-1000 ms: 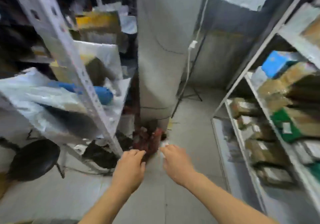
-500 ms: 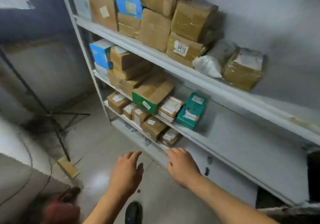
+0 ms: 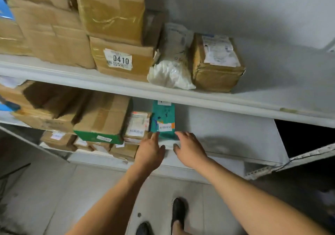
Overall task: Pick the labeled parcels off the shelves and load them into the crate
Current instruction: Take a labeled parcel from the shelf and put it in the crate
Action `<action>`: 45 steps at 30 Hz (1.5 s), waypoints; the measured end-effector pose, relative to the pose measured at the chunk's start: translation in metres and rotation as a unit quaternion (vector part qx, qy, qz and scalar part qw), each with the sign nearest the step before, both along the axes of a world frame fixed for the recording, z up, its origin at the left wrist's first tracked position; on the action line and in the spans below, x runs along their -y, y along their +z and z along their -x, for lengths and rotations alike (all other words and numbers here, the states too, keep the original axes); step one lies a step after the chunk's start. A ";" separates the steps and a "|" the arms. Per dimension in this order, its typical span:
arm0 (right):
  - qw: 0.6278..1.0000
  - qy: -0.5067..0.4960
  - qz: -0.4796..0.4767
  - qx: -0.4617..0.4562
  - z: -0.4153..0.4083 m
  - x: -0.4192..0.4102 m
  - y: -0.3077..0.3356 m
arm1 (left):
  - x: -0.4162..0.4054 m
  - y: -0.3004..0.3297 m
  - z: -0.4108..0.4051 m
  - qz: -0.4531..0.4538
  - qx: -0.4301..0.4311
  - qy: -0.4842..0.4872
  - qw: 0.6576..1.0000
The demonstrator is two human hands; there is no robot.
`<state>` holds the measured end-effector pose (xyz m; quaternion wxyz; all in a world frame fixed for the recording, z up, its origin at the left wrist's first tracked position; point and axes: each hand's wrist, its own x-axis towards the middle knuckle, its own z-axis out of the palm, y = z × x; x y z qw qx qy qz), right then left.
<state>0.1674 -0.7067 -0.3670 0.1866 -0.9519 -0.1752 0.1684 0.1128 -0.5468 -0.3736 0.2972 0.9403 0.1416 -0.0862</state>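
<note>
A teal parcel [image 3: 163, 120] with a white label lies on the middle shelf [image 3: 226, 135]. My left hand [image 3: 150, 151] reaches its near left corner with straight fingers, and my right hand [image 3: 190, 151] reaches its near right corner the same way. Both hands are at the parcel's front edge and neither grips it. Beside it on the left are a small taped parcel [image 3: 137, 126] and a brown box with a green edge [image 3: 103, 122]. No crate is in view.
The upper shelf [image 3: 126, 84] carries brown boxes, one labelled 0410 [image 3: 121, 58], a white bag parcel [image 3: 172, 67] and a taped box [image 3: 215, 62]. More small parcels [image 3: 58, 138] lie on the lower shelf. My shoes [image 3: 177, 211] stand on the grey floor.
I have turned from the aisle to the right-hand rack and stepped close. Both hands rose from waist height to the teal parcel's front edge.
</note>
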 end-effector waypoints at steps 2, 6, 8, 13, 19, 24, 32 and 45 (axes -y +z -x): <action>0.999 -0.029 -0.042 -0.015 -0.017 -0.009 -0.012 | 0.001 -0.003 -0.023 0.019 -0.021 0.002 1.000; 0.986 -0.091 -0.120 -0.069 -0.047 -0.024 -0.039 | 0.002 -0.010 -0.048 0.050 -0.077 0.015 0.996; 0.973 -0.130 -0.144 -0.125 -0.060 -0.030 -0.050 | 0.003 -0.011 -0.051 0.071 -0.088 0.032 0.993; 0.912 -0.252 -0.242 -0.214 -0.069 -0.031 -0.055 | -0.009 -0.016 -0.053 0.129 -0.072 0.095 0.985; 0.815 -0.338 -0.356 -0.308 -0.059 0.005 -0.063 | -0.006 -0.010 -0.047 0.328 -0.065 0.152 0.930; 0.716 -0.313 -0.483 -0.395 -0.058 0.037 -0.049 | -0.013 -0.007 -0.038 0.360 -0.074 0.122 0.922; 0.706 -0.280 -0.540 -0.362 -0.032 0.048 -0.030 | -0.023 -0.005 -0.010 0.526 -0.059 0.105 0.842; 0.850 -0.138 -0.382 -0.336 -0.006 -0.008 0.024 | -0.063 0.018 0.053 0.552 0.033 0.211 0.806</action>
